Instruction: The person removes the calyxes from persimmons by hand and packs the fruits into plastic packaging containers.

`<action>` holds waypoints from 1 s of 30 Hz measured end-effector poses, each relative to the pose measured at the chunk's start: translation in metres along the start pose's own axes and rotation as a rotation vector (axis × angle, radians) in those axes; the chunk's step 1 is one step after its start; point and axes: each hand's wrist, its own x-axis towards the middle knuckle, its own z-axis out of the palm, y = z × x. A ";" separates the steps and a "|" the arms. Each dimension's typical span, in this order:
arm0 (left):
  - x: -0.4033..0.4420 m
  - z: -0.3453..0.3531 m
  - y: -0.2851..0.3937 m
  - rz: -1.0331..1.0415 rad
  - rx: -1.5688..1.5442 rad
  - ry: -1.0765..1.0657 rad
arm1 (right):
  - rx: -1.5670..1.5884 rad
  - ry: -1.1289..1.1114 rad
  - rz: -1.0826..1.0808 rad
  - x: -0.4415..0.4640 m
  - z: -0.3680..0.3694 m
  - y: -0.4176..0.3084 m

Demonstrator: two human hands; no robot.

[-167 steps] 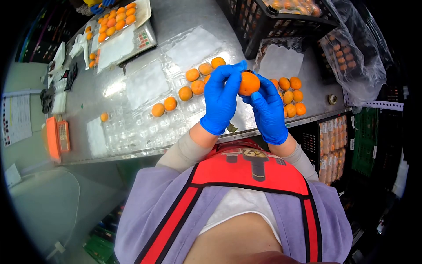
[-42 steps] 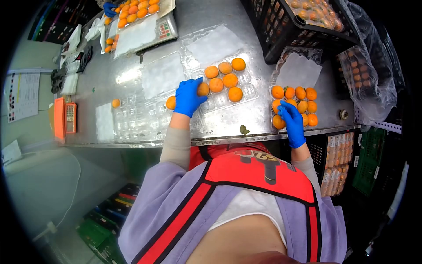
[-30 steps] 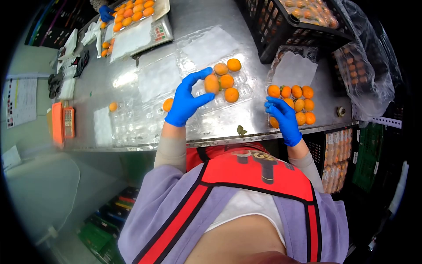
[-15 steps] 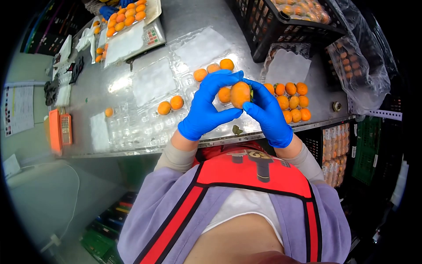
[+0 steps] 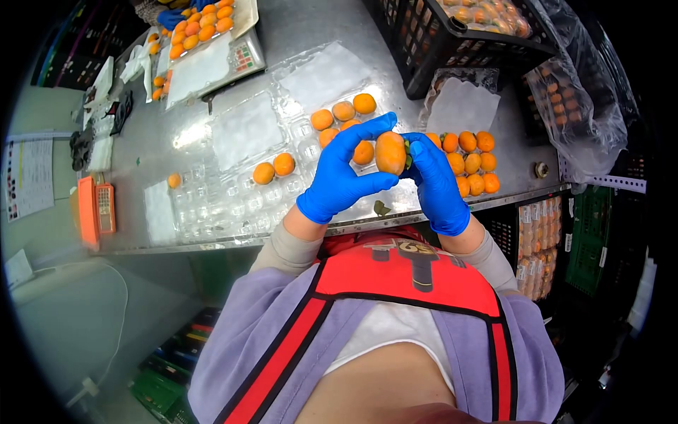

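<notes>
Both hands wear blue gloves. My left hand (image 5: pixel 346 162) holds an orange fruit (image 5: pixel 390 152) between thumb and fingers, tilted so its green leafy top faces right. Pinched at that leafy top is my right hand (image 5: pixel 436 180); what its fingertips grip is too small to tell. Behind the hands lies a clear plastic tray (image 5: pixel 308 150) with several fruits in its cups. Two fruits (image 5: pixel 274 168) sit in another clear tray to the left. On the right, a filled tray of fruits (image 5: pixel 472 164) lies beside my right hand.
A black crate (image 5: pixel 452 42) of packed fruit stands at the back right, near clear plastic wrap (image 5: pixel 586 120). At the back left, a scale (image 5: pixel 244 60) bears a fruit tray; a co-worker's blue-gloved hand (image 5: pixel 171 18) is beside it. An orange calculator (image 5: pixel 96 212) stands far left.
My left hand took a fruit from the middle tray and brought it to my right hand, which left the right tray. Since half a second ago, the fruit has turned slightly and moved a little right.
</notes>
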 end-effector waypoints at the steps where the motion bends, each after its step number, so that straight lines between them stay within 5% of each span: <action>1: 0.000 0.000 0.000 -0.015 -0.002 0.006 | 0.000 0.000 0.000 0.000 0.000 0.000; 5: 0.000 0.000 -0.001 -0.002 -0.002 0.016 | -0.087 0.000 0.009 0.000 0.002 -0.002; 10: -0.001 0.004 -0.004 0.115 0.423 -0.010 | -0.096 0.035 0.037 0.004 -0.001 0.007; 15: 0.001 0.016 -0.003 0.186 0.471 0.002 | 0.758 -0.128 0.366 0.014 -0.015 0.022; 17: -0.001 0.018 -0.004 0.085 0.253 0.042 | 0.768 -0.104 0.394 0.013 -0.010 0.016; 23: -0.001 0.015 -0.003 0.107 0.335 0.057 | 0.848 -0.076 0.422 0.013 -0.012 0.019; 26: -0.005 0.015 -0.010 0.143 0.396 0.130 | 0.695 -0.255 0.194 0.014 -0.018 0.029; 27: -0.006 0.015 -0.012 0.144 0.397 0.131 | 0.436 -0.070 -0.008 0.012 -0.013 0.030; 28: -0.006 0.017 -0.013 -0.002 0.144 0.136 | 0.173 0.112 -0.205 0.010 -0.010 0.030; 30: -0.009 0.015 -0.024 -0.143 -0.277 0.089 | -0.012 0.126 -0.343 0.008 -0.011 0.032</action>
